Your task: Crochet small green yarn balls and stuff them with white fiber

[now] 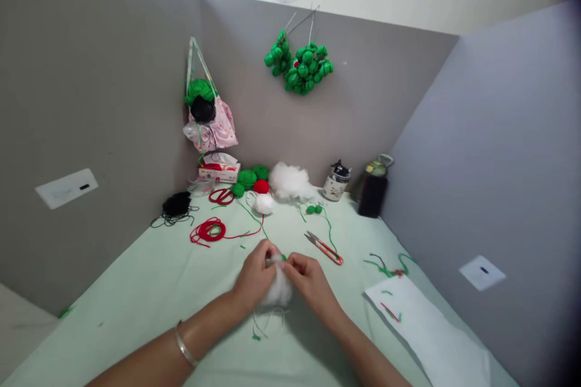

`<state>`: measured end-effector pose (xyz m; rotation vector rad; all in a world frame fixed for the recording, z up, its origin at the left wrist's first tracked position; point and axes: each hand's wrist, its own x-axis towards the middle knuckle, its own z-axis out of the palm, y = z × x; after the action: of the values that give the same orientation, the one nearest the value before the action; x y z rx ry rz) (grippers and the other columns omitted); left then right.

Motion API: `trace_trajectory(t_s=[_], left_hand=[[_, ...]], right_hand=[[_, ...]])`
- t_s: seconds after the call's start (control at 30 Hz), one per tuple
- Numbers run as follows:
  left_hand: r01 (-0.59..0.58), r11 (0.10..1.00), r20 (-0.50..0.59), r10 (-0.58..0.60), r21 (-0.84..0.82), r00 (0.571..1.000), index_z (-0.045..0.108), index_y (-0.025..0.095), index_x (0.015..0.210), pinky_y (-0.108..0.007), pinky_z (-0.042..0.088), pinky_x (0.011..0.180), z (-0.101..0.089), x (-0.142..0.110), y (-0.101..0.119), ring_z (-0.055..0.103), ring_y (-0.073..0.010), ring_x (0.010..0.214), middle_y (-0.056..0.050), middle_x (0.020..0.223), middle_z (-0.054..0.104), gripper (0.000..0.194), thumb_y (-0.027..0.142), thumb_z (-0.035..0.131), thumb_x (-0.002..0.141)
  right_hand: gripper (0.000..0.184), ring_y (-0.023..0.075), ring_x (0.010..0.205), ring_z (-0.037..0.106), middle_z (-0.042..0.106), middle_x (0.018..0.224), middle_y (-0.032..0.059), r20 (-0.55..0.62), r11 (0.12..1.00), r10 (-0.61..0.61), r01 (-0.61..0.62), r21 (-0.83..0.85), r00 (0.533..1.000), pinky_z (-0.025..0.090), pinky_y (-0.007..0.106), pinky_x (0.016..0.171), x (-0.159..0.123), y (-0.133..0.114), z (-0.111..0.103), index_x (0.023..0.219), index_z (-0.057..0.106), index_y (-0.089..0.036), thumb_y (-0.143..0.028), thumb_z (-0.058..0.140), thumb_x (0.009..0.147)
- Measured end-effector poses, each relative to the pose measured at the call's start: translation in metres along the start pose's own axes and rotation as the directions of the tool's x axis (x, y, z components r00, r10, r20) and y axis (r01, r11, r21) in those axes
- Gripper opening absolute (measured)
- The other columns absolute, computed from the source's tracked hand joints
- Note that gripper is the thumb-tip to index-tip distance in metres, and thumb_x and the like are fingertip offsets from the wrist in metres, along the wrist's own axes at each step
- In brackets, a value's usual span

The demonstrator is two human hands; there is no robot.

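Observation:
My left hand point(258, 271) is closed, its fingertips pinched at a tuft of white fibre stuffing point(278, 291) that hangs below the fingers. Close beside it my right hand point(312, 281) is closed too, thumb and fingers pinched at a small green yarn piece point(284, 257) mostly hidden by the fingertips. The two hands nearly touch. Beyond them lie orange thread snips point(325, 248) and a pair of small green yarn balls point(314, 210) with a loose strand.
A red yarn coil point(209, 231), red scissors point(222, 196), a white yarn ball point(264, 204) and a heap of stuffing point(290, 181) lie farther back. A jar point(336, 182) and a dark bottle point(374, 190) stand right. White paper point(422, 320) with yarn scraps lies at right.

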<state>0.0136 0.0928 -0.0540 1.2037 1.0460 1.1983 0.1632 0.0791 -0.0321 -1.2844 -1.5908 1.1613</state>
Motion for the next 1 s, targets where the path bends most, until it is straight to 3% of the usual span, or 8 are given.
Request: trace_trajectory(t_s=[0.1,0.23,0.37,0.47,0.57,0.7,0.9,1.0], left_hand=[[0.03,0.999,0.058,-0.028,-0.039,0.998,0.051,0.022,0.076,-0.025,0.037,0.061,0.002,-0.005,0.003,0.051,-0.0157,0.071,0.003,0.078,0.059,0.016,0.021,0.063,0.066],[0.11,0.987,0.164,-0.091,-0.113,0.982,0.053,0.021,0.078,-0.023,0.035,0.057,0.001,-0.009,0.012,0.046,-0.0128,0.063,0.006,0.068,0.051,0.021,0.027,0.071,0.07],[0.189,0.962,0.229,-0.142,-0.198,0.963,0.06,0.017,0.084,-0.024,0.042,0.063,-0.003,-0.008,0.021,0.052,-0.0136,0.068,0.002,0.074,0.056,0.033,0.048,0.069,0.081],[0.224,0.947,0.241,-0.168,-0.229,0.956,0.062,0.016,0.085,-0.025,0.042,0.062,-0.005,-0.006,0.022,0.055,-0.0138,0.067,0.001,0.076,0.06,0.041,0.055,0.074,0.079],[0.24,0.946,0.26,-0.181,-0.217,0.949,0.063,0.016,0.088,-0.023,0.039,0.057,-0.006,-0.005,0.018,0.053,-0.0114,0.061,0.002,0.075,0.061,0.042,0.046,0.086,0.069],[0.213,0.958,0.241,-0.164,-0.194,0.957,0.063,0.015,0.086,-0.022,0.037,0.054,-0.005,-0.002,0.012,0.051,-0.0097,0.056,0.004,0.07,0.06,0.038,0.041,0.086,0.069],[0.141,0.971,0.106,-0.122,-0.191,0.987,0.048,0.02,0.072,-0.022,0.04,0.055,-0.002,0.005,0.006,0.054,-0.0102,0.059,0.003,0.077,0.065,0.038,0.031,0.083,0.062],[0.119,0.972,0.081,-0.104,-0.203,0.991,0.044,0.021,0.072,-0.022,0.04,0.056,0.001,0.003,0.002,0.056,-0.0115,0.061,0.003,0.077,0.065,0.04,0.034,0.08,0.061]], right_hand=[[0.043,0.009,0.053,0.026,0.031,0.052,-0.0075,-0.057,1.0,0.012,-0.014,-0.028,0.998,0.018,0.026,0.05,0.003,0.006,0.0,0.058,0.046,-0.021,-0.054,0.066,0.075],[0.033,0.0097,0.053,0.028,0.033,0.052,-0.0067,-0.132,0.998,0.001,-0.01,-0.065,0.991,0.019,0.026,0.05,0.004,0.012,-0.005,0.059,0.049,-0.021,-0.046,0.064,0.075],[0.03,0.01,0.054,0.029,0.036,0.054,-0.0062,-0.199,0.993,-0.033,0.01,-0.116,0.979,0.02,0.026,0.052,0.002,0.012,-0.011,0.059,0.046,-0.021,-0.039,0.064,0.074],[0.028,0.0097,0.055,0.028,0.034,0.054,-0.0068,-0.209,0.99,-0.056,0.028,-0.137,0.976,0.018,0.026,0.053,0.0,0.011,-0.013,0.058,0.045,-0.021,-0.034,0.065,0.073],[0.026,0.0096,0.055,0.027,0.034,0.053,-0.0073,-0.179,0.993,-0.05,0.03,-0.115,0.983,0.018,0.027,0.053,0.0,0.01,-0.014,0.058,0.045,-0.021,-0.035,0.063,0.073],[0.023,0.01,0.055,0.029,0.035,0.055,-0.0073,-0.075,0.998,-0.035,0.031,-0.051,0.997,0.02,0.026,0.052,-0.003,0.004,-0.017,0.063,0.048,-0.021,-0.037,0.059,0.076],[0.01,0.0107,0.06,0.036,0.04,0.062,-0.0067,0.138,0.998,-0.054,0.049,0.038,0.989,0.029,0.024,0.057,-0.013,-0.009,-0.015,0.079,0.058,-0.019,-0.027,0.056,0.074],[0.007,0.0093,0.059,0.029,0.034,0.061,-0.008,0.104,0.998,-0.053,0.049,0.047,0.993,0.023,0.024,0.054,-0.01,-0.005,-0.008,0.073,0.055,-0.019,-0.024,0.059,0.069]])
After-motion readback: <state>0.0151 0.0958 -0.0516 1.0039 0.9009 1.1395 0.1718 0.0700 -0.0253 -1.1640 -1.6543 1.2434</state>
